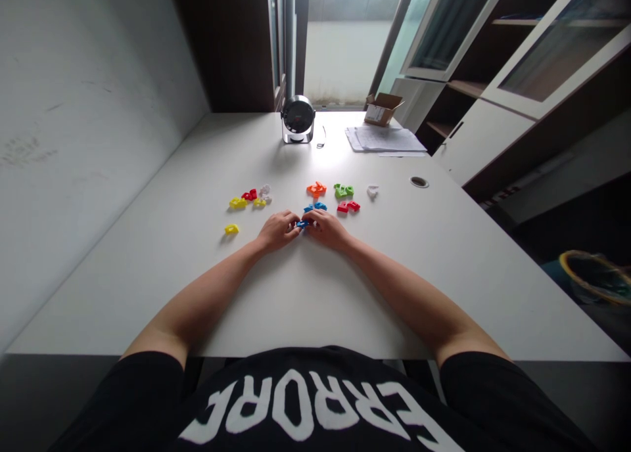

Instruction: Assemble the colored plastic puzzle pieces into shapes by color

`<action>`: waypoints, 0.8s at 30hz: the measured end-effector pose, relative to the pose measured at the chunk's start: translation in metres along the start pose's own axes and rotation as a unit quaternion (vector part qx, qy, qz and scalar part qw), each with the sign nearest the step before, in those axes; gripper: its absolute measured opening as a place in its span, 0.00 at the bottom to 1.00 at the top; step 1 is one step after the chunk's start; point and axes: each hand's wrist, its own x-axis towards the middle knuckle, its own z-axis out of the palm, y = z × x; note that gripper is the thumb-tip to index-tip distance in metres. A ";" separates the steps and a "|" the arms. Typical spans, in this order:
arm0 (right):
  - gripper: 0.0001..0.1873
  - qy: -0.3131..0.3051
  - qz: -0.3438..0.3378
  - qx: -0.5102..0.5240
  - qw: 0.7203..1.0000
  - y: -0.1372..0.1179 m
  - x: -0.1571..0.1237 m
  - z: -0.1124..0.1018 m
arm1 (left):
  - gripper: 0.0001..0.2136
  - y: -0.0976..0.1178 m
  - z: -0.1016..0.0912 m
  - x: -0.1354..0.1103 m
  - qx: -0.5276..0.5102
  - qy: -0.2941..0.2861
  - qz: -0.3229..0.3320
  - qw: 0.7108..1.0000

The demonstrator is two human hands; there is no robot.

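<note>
My left hand point(279, 232) and my right hand point(328, 230) meet at the middle of a white table point(148, 274), their fingertips closed on a small blue plastic piece point(302, 224). Just beyond them lie more blue pieces point(314, 207). Left of my left hand are a yellow piece point(231, 229) and a loose group of yellow, red and white pieces point(249, 197). To the right, beyond my right hand, are orange pieces point(316, 189), green pieces point(344, 190), red pieces point(348, 206) and a white piece point(373, 190).
A round desk fan point(298, 119) stands at the table's far edge, near a stack of papers point(384, 138) and an open cardboard box point(382, 108). A wall point(89, 97) runs along the left side. Glass-fronted cabinets point(517, 58) stand to the right.
</note>
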 end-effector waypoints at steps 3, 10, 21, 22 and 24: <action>0.09 0.002 -0.003 0.002 1.000 -0.002 0.000 -0.001 | 0.10 0.000 0.000 0.000 0.002 0.000 0.000 1.000; 0.07 0.012 -0.006 0.000 1.000 -0.004 -0.001 -0.002 | 0.11 -0.001 0.000 -0.001 0.004 0.000 0.002 1.000; 0.07 0.055 0.010 -0.024 0.998 0.000 -0.002 -0.001 | 0.11 0.001 0.000 0.000 -0.003 -0.001 -0.004 1.000; 0.08 0.056 0.013 -0.024 0.998 0.000 -0.002 -0.001 | 0.11 0.001 -0.001 0.000 -0.007 -0.001 -0.005 1.000; 0.13 0.059 0.016 -0.023 0.998 0.001 -0.002 -0.001 | 0.11 0.003 -0.001 -0.001 -0.018 0.000 -0.008 1.000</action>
